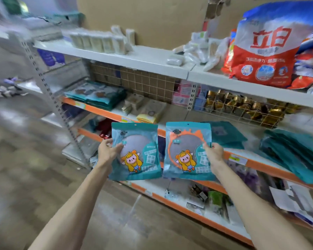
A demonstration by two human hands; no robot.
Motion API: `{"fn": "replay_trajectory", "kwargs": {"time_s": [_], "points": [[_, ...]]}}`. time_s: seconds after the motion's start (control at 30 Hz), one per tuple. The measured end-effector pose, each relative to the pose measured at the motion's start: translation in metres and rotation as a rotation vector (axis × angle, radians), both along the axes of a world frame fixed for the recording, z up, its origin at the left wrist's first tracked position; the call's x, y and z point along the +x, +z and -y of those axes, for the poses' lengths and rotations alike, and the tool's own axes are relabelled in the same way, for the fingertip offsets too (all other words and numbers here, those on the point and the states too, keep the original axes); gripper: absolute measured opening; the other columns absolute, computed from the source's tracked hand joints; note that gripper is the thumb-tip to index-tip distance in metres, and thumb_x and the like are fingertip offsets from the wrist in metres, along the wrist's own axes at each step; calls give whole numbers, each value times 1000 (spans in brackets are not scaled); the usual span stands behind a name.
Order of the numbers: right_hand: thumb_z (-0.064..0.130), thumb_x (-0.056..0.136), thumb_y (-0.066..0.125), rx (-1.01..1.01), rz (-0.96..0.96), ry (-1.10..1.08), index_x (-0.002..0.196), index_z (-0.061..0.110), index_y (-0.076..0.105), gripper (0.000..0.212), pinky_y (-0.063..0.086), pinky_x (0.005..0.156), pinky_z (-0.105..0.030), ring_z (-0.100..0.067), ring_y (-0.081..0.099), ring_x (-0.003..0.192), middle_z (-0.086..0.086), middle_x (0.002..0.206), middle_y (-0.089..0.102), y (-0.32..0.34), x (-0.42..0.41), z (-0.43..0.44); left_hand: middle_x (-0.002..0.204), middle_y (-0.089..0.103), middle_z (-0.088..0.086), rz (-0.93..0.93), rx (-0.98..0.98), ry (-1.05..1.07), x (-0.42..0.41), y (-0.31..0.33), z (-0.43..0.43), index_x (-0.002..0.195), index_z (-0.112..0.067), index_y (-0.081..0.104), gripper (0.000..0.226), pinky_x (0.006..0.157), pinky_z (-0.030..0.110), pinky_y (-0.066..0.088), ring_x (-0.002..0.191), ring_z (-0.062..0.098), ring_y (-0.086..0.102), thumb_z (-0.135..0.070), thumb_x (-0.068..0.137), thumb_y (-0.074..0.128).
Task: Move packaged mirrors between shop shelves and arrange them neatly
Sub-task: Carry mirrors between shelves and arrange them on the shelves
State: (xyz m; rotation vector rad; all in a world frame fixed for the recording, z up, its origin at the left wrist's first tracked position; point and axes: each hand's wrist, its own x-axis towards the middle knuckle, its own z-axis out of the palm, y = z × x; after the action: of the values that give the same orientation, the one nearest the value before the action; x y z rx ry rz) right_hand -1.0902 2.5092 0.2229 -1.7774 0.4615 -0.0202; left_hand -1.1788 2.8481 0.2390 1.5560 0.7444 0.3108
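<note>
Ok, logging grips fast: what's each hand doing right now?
Left hand: closed on the grey-rimmed mirror pack.
Right hand: closed on the orange-rimmed mirror pack.

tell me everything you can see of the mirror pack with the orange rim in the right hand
The teal glossy plastic mirror pack with the orange rim is a flat pouch with a hang hole at the top. A clear window shows a round grey mirror with a splash-shaped orange frame. A cartoon child in a yellow hood is printed at the lower front. It is held upright, facing the camera, in front of the orange-edged shelves. The right hand pinches its right edge.
</note>
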Motion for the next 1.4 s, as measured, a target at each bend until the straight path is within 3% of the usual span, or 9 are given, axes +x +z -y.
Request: {"fn": "replay_trajectory", "kwargs": {"time_s": [0.07, 0.17, 0.27, 0.6, 0.83, 0.97, 1.13, 1.27, 1.4], "points": [[18, 96, 58, 10, -7, 51, 94, 9, 59, 10, 40, 50, -25, -14, 54, 61, -3, 76, 58, 2, 8, -51, 108, 67, 18, 2, -27, 37, -6, 1, -48, 118, -3, 53, 36, 67, 37, 58, 83, 30, 68, -7, 87, 70], [14, 96, 56, 5, 13, 90, 95, 7, 59, 8, 40, 45, -19, -12, 53, 60, -2, 74, 57, 7, 19, -127, 107, 65, 14, 7, -23, 79, -8, 7, -118, 114, -7, 51, 30, 53, 27, 53, 74, 22, 65, -7, 89, 67], [10, 95, 56, 11, 38, 106, 97, 5, 61, 9, 41, 46, -22, -14, 55, 60, -6, 78, 61, 15, 31, -197, 110, 66, 13, 18, -9, 84, -4, 15, -183, 121, 0, 54, 37, 51, 20, 50, 72, 16, 65, -7, 88, 68], [14, 95, 58, 60, 14, 132, 99, 2, 63, 14, 55, 64, -38, -27, 66, 72, -18, 91, 70, 23, 60, -349, 100, 69, 15, 87, -121, 125, 21, 21, -325, 120, -3, 52, 35, 53, 30, 59, 71, 25, 71, -5, 89, 68], [22, 97, 56, 30, 48, 124, 99, 10, 57, 12, 56, 72, -38, -27, 67, 82, -13, 94, 66, 19, 110, -419, 100, 70, 19, 50, -111, 72, 85, 11, -390, 111, -10, 52, 27, 60, 39, 61, 74, 30, 72, -8, 90, 67], [25, 97, 56, 59, 36, 88, 102, 11, 57, 15, 56, 67, -36, -24, 68, 82, -10, 93, 66, 8, 156, -457, 91, 71, 16, 34, -49, 26, 140, 13, -431, 103, -11, 54, 18, 45, 30, 56, 63, 26, 71, -11, 91, 66], [19, 97, 56, 110, 15, 39, 95, 7, 61, 13, 44, 54, -26, -16, 58, 68, -9, 85, 64, 1, 208, -509, 90, 73, 17, -9, -31, -24, 202, 20, -484, 111, -5, 56, 25, 56, 39, 60, 67, 31, 72, -12, 89, 68], [23, 94, 62, 160, 17, 21, 87, 9, 61, 16, 52, 63, -35, -21, 62, 73, -10, 86, 67, 6, 240, -546, 94, 73, 15, 41, 9, -68, 245, 30, -518, 107, -5, 59, 21, 49, 28, 54, 68, 25, 71, -11, 89, 68], [32, 91, 66, 176, -21, -26, 101, 16, 61, 20, 57, 85, -50, -29, 69, 92, -10, 98, 71, -1, 263, -558, 90, 72, 13, 46, 1, -120, 283, 34, -540, 101, -6, 60, 12, 48, 30, 56, 68, 27, 71, -9, 91, 65]]}}
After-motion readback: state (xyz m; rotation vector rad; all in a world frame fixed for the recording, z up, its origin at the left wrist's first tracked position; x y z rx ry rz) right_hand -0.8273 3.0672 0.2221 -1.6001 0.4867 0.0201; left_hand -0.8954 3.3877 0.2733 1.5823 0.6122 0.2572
